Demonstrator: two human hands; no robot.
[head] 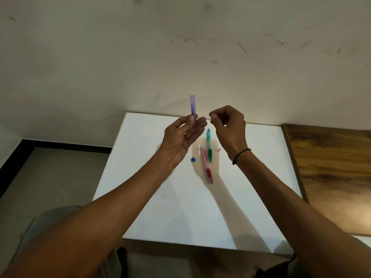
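Above the table [180, 207], left hand [181, 137] pinches a purple tube [192, 104] upright (right hand [228, 125] curled).

Setting, as I log it: plain room, home or office untold. Scuffed pale wall [180, 57] upper frame; white table [180, 213] centre; black skirting [70, 145], grey floor [56, 177] left.

A white table [160, 197] has two pens lying near its middle. The green pen [209, 143] lies farther away. The pink pen [205, 163] lies nearer, just beside it. A small blue bit [193, 159] sits left of them, and a tiny pink bit [219, 150] sits right.
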